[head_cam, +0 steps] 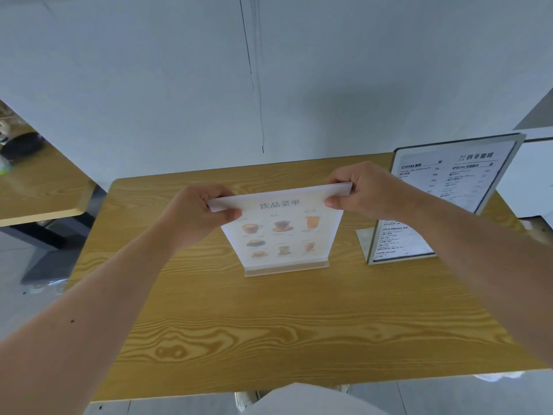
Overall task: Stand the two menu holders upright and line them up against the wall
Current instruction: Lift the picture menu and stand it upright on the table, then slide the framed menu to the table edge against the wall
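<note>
A drinks menu holder (284, 235) with pictures of cups stands upright on its clear base in the middle of the wooden table (269, 324). My left hand (197, 214) pinches its top left corner. My right hand (362, 190) pinches its top right corner. A second menu holder (446, 193), black-framed with printed text, stands upright at the table's right side, apart from the first and some way from the grey wall (179, 85).
Another wooden table (36, 190) stands to the left with a dark object on it. A white cabinet (532, 175) sits at the right behind the second holder. My knees show under the table's near edge.
</note>
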